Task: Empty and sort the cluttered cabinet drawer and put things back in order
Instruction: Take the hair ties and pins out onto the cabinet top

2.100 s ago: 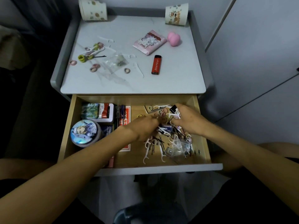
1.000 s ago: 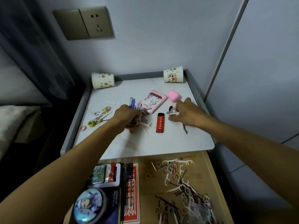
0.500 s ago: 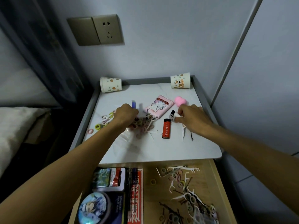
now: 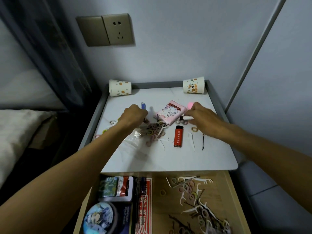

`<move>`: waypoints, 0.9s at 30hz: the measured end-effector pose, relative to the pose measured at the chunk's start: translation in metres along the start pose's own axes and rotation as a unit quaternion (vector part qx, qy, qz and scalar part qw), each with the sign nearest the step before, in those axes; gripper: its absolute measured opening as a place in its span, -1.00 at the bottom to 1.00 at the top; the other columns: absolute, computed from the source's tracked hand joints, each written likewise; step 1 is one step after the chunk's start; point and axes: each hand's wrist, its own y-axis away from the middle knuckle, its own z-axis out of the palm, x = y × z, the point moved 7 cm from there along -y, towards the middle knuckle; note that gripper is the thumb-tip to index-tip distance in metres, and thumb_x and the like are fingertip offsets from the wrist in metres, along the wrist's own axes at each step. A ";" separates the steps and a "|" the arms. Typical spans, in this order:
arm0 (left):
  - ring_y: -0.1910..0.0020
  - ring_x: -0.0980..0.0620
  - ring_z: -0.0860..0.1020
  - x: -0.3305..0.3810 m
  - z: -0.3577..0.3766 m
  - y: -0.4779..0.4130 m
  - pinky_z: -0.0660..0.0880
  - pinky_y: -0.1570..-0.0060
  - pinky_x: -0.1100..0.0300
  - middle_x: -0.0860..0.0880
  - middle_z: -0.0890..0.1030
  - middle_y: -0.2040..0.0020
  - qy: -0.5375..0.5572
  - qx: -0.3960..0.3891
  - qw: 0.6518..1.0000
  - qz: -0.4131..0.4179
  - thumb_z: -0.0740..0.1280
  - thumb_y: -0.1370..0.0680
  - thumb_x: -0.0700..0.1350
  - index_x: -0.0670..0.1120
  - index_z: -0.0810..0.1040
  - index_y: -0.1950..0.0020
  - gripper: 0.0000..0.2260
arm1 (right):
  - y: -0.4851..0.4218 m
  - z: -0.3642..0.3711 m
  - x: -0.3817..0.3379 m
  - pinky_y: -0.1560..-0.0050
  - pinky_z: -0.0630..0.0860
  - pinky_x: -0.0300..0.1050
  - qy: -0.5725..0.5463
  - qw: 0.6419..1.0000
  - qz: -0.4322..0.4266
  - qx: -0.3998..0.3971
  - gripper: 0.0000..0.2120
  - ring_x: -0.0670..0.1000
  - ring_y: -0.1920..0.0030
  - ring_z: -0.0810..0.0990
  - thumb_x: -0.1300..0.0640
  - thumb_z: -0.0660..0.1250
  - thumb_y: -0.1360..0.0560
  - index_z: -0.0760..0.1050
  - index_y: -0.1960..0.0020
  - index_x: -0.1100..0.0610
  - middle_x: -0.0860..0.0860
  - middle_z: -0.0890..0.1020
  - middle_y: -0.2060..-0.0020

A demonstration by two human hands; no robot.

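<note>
1. Stage: emptying is about halfway, by my read. Sorting has barely begun and nothing is back in order.
2. Left hand: fingers curled round a blue pen whose tip sticks up past the knuckles. The hand is low over a heap of hair ties on the cabinet top. Fingertips hidden.
3. Right hand: thumb and fingers pinch a small white tube with a dark cap, just beside the tissue pack and the pink sponge.
4. Drawer: open below the top and far from empty.
   - Left side: round tin, card boxes, red pack.
   - Right side: a tangle of floss picks, more ties and dark pins.
5. Out on the top: lighter, bobby pin, a few more floss picks, clear plastic bag, stray ties near the left edge. All loose and mixed, with no real groups beyond the heap.
6. Paper cups at the back corners: left cup on its side, right cup standing. Probably meant as sorting bins. Contents not visible.
7. Left to do:
   - clear the right-side tangle and the boxes
   - split ties, picks and pins into groups
   - return everything tidy to the drawer
</note>
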 end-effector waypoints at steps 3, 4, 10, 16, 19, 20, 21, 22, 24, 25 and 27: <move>0.28 -0.05 0.51 -0.001 0.001 -0.006 0.38 0.25 0.18 -0.15 0.63 0.15 0.003 -0.004 1.000 -0.010 0.26 -0.58 -0.15 -0.25 0.55 0.02 -0.83 | -0.004 -0.001 0.012 0.12 0.44 -0.16 -0.003 0.999 0.033 -0.004 -0.53 0.03 0.05 0.47 0.28 0.31 -0.57 0.38 -0.43 0.01 0.08 0.41 -0.19; 0.34 -0.02 0.50 -0.002 0.001 -0.008 0.37 0.31 0.21 -0.11 0.63 0.22 0.012 -0.005 1.000 -0.013 0.25 -0.59 -0.17 -0.24 0.53 0.06 -0.85 | -0.005 -0.003 0.017 0.10 0.41 -0.15 -0.022 0.999 0.048 -0.004 -0.54 0.06 0.01 0.48 0.30 0.28 -0.57 0.39 -0.42 0.03 0.09 0.41 -0.21; 0.16 -0.12 0.51 -0.001 -0.004 -0.026 0.35 0.33 0.16 -0.15 0.54 0.16 -0.020 0.036 0.999 -0.022 0.32 -0.58 -0.14 -0.21 0.47 0.04 -0.87 | -0.008 -0.012 0.039 -0.11 0.52 0.00 -0.086 0.990 0.110 0.036 -0.59 0.13 -0.14 0.51 0.30 0.28 -0.54 0.48 -0.35 0.05 0.11 0.47 -0.22; 0.05 -0.17 0.60 -0.002 0.000 -0.043 0.55 0.13 0.06 -0.22 0.63 -0.02 -0.062 0.043 0.997 0.012 0.41 -0.55 -0.04 -0.27 0.58 -0.06 -0.71 | -0.006 -0.012 0.038 -0.06 0.56 0.01 -0.052 0.990 0.106 0.074 -0.57 0.09 -0.10 0.54 0.33 0.35 -0.51 0.52 -0.32 -0.01 0.04 0.54 -0.18; 0.02 -0.22 0.61 0.001 0.005 -0.044 0.58 -0.01 -0.01 -0.25 0.64 -0.02 -0.095 0.044 0.994 0.036 0.44 -0.52 0.01 -0.24 0.60 -0.07 -0.68 | -0.001 -0.015 0.038 -0.01 0.53 -0.02 -0.028 0.992 0.077 0.099 -0.64 0.09 -0.07 0.57 0.25 0.39 -0.52 0.56 -0.28 0.00 0.03 0.60 -0.14; 0.01 -0.23 0.61 0.003 0.007 -0.043 0.56 0.00 0.00 -0.25 0.63 -0.03 -0.110 0.044 0.992 0.044 0.44 -0.53 0.01 -0.23 0.60 -0.09 -0.68 | 0.002 -0.017 0.038 -0.02 0.53 -0.01 -0.023 0.992 0.071 0.106 -0.65 0.10 -0.08 0.58 0.21 0.41 -0.52 0.57 -0.28 -0.01 0.03 0.62 -0.14; 0.00 -0.23 0.60 0.004 0.008 -0.042 0.55 0.01 0.00 -0.25 0.62 -0.05 -0.123 0.046 0.990 0.049 0.44 -0.53 0.01 -0.22 0.58 -0.10 -0.68 | 0.004 -0.018 0.039 -0.04 0.54 -0.01 -0.017 0.991 0.069 0.110 -0.66 0.10 -0.08 0.58 0.17 0.43 -0.52 0.57 -0.28 -0.02 0.03 0.64 -0.14; -0.02 -0.24 0.59 0.005 0.008 -0.041 0.54 0.00 -0.01 -0.25 0.61 -0.07 -0.135 0.049 0.988 0.052 0.43 -0.54 0.01 -0.22 0.56 -0.13 -0.67 | 0.006 -0.019 0.039 -0.04 0.54 -0.03 -0.009 0.991 0.069 0.112 -0.65 0.10 -0.07 0.59 0.12 0.44 -0.51 0.57 -0.28 -0.03 0.03 0.65 -0.13; -0.09 -0.26 0.55 0.008 0.009 -0.036 0.51 -0.04 -0.04 -0.26 0.57 -0.15 -0.168 0.056 0.982 0.064 0.39 -0.56 0.03 -0.21 0.48 -0.21 -0.63 | 0.009 -0.017 0.039 -0.03 0.52 -0.06 0.013 0.992 0.074 0.105 -0.66 0.10 -0.05 0.61 0.07 0.44 -0.51 0.57 -0.28 -0.04 0.06 0.66 -0.10; -0.13 -0.26 0.54 0.009 0.009 -0.032 0.49 -0.06 -0.05 -0.26 0.55 -0.18 -0.187 0.063 0.978 0.072 0.37 -0.57 0.04 -0.21 0.45 -0.25 -0.61 | 0.010 -0.016 0.040 -0.02 0.52 -0.07 0.020 0.992 0.077 0.096 -0.66 0.10 -0.04 0.61 0.06 0.43 -0.51 0.58 -0.28 -0.04 0.07 0.67 -0.09; -0.18 -0.24 0.52 0.016 0.005 -0.021 0.48 -0.11 -0.07 -0.24 0.52 -0.25 -0.211 0.083 0.969 0.099 0.34 -0.59 0.03 -0.20 0.41 -0.32 -0.59 | 0.011 -0.013 0.042 -0.02 0.51 -0.09 0.003 0.993 0.080 0.081 -0.68 0.10 -0.02 0.61 0.08 0.43 -0.51 0.59 -0.26 -0.01 0.10 0.67 -0.08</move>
